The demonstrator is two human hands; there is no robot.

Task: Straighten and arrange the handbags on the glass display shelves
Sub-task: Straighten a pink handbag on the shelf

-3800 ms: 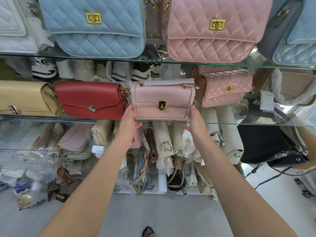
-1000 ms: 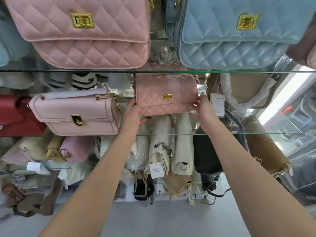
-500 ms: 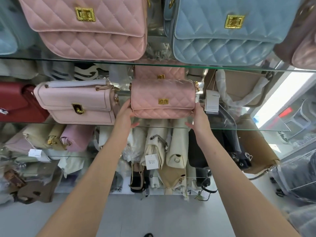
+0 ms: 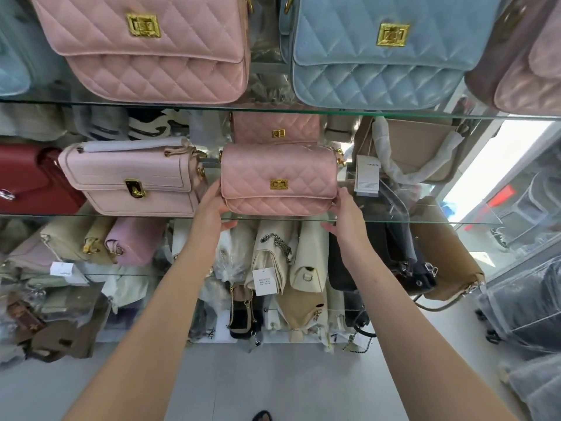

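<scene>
A small pink quilted handbag [image 4: 278, 177] with a gold clasp stands upright at the front edge of the middle glass shelf [image 4: 425, 218]. My left hand [image 4: 211, 205] grips its lower left end and my right hand [image 4: 344, 208] grips its lower right end. A second small pink quilted bag [image 4: 274, 127] stands right behind it. To its left sits a pale pink bag [image 4: 133, 177] with a dark gold buckle, and a red bag [image 4: 27, 177] beyond that.
On the top shelf stand a large pink quilted bag [image 4: 148, 47] and a large blue quilted bag [image 4: 379, 53]. A tan bag [image 4: 422, 147] with a wrapped strap and a hanging tag [image 4: 367, 177] sit to the right. Lower shelves hold several wrapped bags.
Both hands have drawn the small pink quilted bag forward and down onto the shelf's front edge, which uncovered the second pink bag behind it. Earlier they held the pale pink bag.
</scene>
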